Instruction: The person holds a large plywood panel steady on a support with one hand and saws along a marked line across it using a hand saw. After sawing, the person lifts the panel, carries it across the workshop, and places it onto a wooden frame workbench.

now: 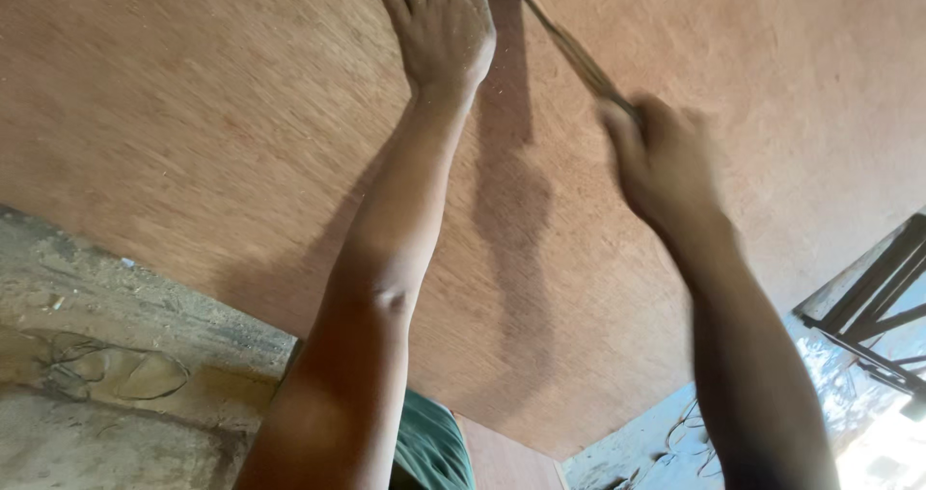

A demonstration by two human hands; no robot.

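A large reddish-brown plywood sheet (222, 114) fills most of the view. My left hand (439, 27) lies flat on it near the top edge, fingers spread, holding nothing. My right hand (661, 157) is blurred and closed around the lower end of a long thin tool (569, 51), likely a saw blade or strip. The tool runs up and left across the sheet toward the top edge, where its far end leaves the view. Both forearms reach up from the bottom of the frame.
A rough concrete floor (106, 355) with loose wire loops (106, 374) lies at the lower left. A dark metal frame (873, 297) stands at the right over a pale bluish surface. Green cloth (429, 447) shows at the bottom between my arms.
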